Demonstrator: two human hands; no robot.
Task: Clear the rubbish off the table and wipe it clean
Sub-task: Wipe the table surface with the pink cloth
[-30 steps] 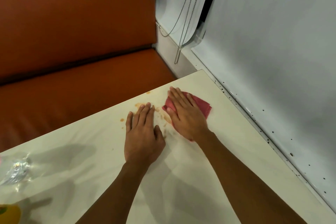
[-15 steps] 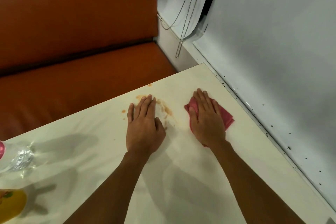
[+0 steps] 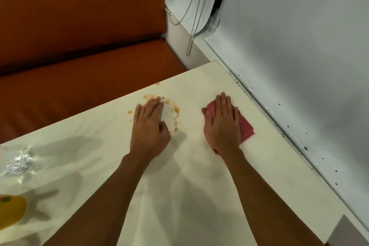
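Observation:
My right hand [image 3: 222, 124] lies flat with straight fingers on a folded pink cloth [image 3: 246, 130], pressing it onto the cream table [image 3: 179, 185] near the right edge. My left hand [image 3: 148, 128] rests palm down on the table, fingers straight. An orange-brown sauce smear [image 3: 175, 112] curves round the left hand's fingertips and thumb side, with smaller spots [image 3: 129, 112] to its left. The cloth is well to the right of the smear.
A crumpled clear plastic wrapper [image 3: 19, 163] lies at the table's left edge, and a yellow round object [image 3: 11, 210] sits below it. An orange bench seat [image 3: 79, 90] runs beyond the table. A white wall [image 3: 299, 66] and hanging blind cords [image 3: 191, 32] border the right side.
My right hand slid the pink cloth rightward, away from the smear towards the wall. The left hand stayed in place. The smear looks thinner beside the left hand.

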